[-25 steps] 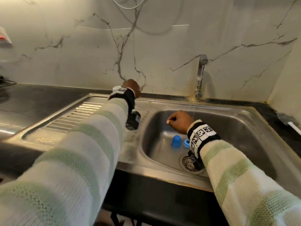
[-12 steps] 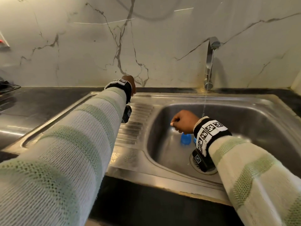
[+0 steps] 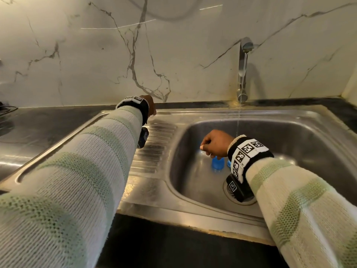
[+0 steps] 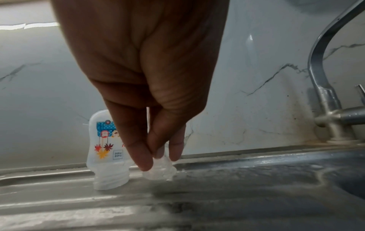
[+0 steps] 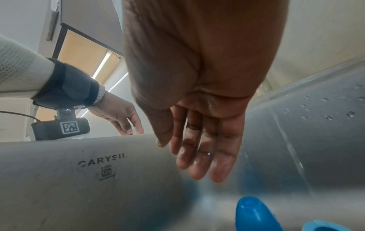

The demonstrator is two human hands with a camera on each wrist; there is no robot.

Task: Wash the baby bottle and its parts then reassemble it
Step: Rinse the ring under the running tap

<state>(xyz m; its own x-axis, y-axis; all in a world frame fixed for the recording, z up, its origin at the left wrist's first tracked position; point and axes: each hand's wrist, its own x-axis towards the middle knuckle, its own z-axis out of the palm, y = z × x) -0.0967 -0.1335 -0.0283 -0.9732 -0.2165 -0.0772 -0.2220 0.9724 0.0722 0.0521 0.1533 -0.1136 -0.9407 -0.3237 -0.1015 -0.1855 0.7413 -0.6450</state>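
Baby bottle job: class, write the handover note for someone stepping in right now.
Left hand: pinches the clear teat, setting it on the drainboard beside the upturned bottle.
Right hand: open, wet, holds nothing, above the blue cap and blue ring in the sink.
Tap is running.
Done, apparently: bottle and teat.
Left: wash cap and ring, reassemble.

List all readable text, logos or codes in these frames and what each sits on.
"CARYSIL": printed on the inner wall of the stainless steel sink.
"ISO": stamp below it; the small lines around it are too small to read.
Translucent white baby bottle with cartoon print: small boxed label, blurred, unreadable.
Black-and-white square marker codes on the black wristbands and on the black wrist camera: patterns, no words.
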